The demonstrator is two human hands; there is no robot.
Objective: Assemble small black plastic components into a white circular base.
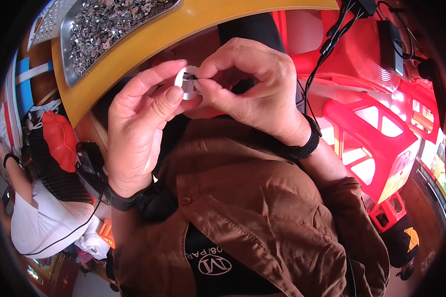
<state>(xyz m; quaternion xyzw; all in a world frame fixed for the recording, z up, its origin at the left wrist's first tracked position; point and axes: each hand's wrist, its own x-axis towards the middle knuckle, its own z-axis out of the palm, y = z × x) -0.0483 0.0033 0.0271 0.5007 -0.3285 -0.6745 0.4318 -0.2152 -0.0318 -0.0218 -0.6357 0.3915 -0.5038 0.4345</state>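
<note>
Both my hands are raised in front of my chest, close together. Between the thumb and fingers of my left hand [139, 114] is a small white ring-shaped part [179, 80], held on edge. My right hand [260, 81] meets it from the right, with thumb and forefinger pinched on a tiny dark piece [190, 76] at the ring's opening. The fingertips cover much of that piece, so its kind cannot be made out. Beyond my left hand, a metal tray [67, 74] holds a heap of small shiny metal pieces [106, 32].
The tray stands on a curved yellow tabletop [208, 19] ahead of me. Red plastic stools [376, 133] are at the right, near hanging black cables [327, 47]. On the left sits a person in a white top [52, 222], beside a red object [59, 141].
</note>
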